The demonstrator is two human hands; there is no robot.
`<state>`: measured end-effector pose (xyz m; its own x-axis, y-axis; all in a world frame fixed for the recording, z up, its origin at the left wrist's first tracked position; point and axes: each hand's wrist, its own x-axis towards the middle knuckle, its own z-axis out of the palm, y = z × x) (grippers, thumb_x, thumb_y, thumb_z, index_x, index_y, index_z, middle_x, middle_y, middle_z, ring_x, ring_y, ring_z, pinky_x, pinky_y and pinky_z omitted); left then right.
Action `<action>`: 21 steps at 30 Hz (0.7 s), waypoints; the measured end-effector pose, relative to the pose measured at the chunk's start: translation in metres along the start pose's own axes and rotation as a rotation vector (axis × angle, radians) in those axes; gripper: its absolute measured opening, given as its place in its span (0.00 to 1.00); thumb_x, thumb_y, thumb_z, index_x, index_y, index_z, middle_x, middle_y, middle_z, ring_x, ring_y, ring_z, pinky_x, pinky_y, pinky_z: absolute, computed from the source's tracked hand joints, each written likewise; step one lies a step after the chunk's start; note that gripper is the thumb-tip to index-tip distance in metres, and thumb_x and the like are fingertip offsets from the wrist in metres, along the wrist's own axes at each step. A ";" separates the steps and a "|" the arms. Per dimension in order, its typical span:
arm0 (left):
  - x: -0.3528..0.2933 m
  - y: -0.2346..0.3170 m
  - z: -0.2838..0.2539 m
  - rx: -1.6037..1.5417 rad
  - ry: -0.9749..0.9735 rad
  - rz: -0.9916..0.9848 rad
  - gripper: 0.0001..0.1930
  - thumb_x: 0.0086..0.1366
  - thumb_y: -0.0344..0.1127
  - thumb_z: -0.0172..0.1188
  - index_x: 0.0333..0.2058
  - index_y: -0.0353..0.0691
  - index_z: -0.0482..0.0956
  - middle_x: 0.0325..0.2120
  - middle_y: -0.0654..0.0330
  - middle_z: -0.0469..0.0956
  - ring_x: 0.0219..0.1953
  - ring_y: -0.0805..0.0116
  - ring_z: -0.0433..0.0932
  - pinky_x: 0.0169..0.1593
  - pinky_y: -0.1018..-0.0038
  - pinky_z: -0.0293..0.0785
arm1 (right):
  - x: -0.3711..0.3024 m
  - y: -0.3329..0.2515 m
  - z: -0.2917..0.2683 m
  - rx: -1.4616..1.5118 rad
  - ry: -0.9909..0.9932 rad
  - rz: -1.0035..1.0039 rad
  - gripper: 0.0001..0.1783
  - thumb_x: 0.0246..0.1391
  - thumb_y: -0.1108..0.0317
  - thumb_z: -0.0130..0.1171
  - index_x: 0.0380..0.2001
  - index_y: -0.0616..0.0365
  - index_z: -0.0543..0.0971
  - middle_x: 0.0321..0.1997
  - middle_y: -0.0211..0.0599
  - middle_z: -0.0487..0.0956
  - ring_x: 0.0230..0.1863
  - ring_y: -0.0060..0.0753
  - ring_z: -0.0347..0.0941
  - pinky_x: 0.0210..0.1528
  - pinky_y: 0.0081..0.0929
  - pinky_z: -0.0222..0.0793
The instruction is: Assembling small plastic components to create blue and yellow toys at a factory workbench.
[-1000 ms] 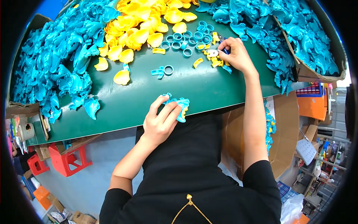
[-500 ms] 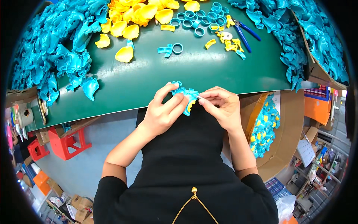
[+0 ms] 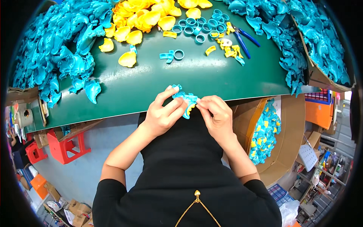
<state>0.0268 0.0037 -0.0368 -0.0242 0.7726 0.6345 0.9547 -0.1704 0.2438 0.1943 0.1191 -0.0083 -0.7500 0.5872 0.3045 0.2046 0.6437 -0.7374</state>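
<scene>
My left hand [image 3: 162, 116] grips a turquoise plastic shell part [image 3: 190, 100] at the table's near edge, its fingers bent over the part's left side. A scalloped yellow piece [image 3: 185, 113] shows along the part's lower side. My right hand [image 3: 217, 118] is closed in a pinch, thumb and forefinger against the part's right edge. Whatever lies between those fingertips is too small and covered to make out. Beyond my hands, a turquoise ring [image 3: 179, 55] lies beside a small turquoise bracket-like piece [image 3: 166, 56] on the green table [image 3: 151, 81].
Turquoise shells [image 3: 56, 41] heap at left, more at right. Yellow shells [image 3: 145, 19], turquoise rings [image 3: 200, 39], yellow bits [image 3: 229, 52] and blue-handled nippers [image 3: 242, 41] lie at the back. A cardboard box [image 3: 289, 130] with turquoise-yellow parts stands right; a red stool [image 3: 62, 149] left.
My right hand has shifted slightly left and down, its fingertips now closer against the part. The left hand still holds the part, which has moved slightly left.
</scene>
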 end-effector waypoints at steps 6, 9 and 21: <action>0.001 0.001 -0.004 -0.023 0.002 -0.018 0.09 0.52 0.27 0.65 0.34 0.40 0.81 0.36 0.61 0.78 0.51 0.53 0.76 0.53 0.59 0.82 | 0.084 -0.003 -0.037 -0.117 -0.296 -0.040 0.05 0.54 0.70 0.64 0.33 0.58 0.85 0.33 0.37 0.82 0.37 0.37 0.78 0.42 0.30 0.72; 0.004 0.004 -0.001 -0.035 0.025 -0.040 0.10 0.52 0.27 0.65 0.35 0.39 0.81 0.37 0.59 0.78 0.50 0.52 0.78 0.54 0.57 0.81 | 0.154 0.022 -0.016 -0.045 -0.080 -0.150 0.05 0.53 0.74 0.58 0.30 0.63 0.82 0.28 0.38 0.82 0.29 0.31 0.78 0.32 0.27 0.71; 0.001 0.006 0.011 -0.012 0.103 -0.094 0.16 0.45 0.25 0.66 0.36 0.39 0.84 0.37 0.59 0.80 0.53 0.50 0.77 0.54 0.56 0.80 | 0.234 0.053 0.008 0.081 -0.037 -0.114 0.07 0.55 0.70 0.61 0.34 0.60 0.85 0.32 0.30 0.83 0.31 0.19 0.75 0.33 0.20 0.68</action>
<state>0.0354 0.0105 -0.0428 -0.1443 0.7188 0.6801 0.9431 -0.1081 0.3143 0.0246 0.2867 0.0187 -0.7883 0.4933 0.3678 0.0665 0.6626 -0.7461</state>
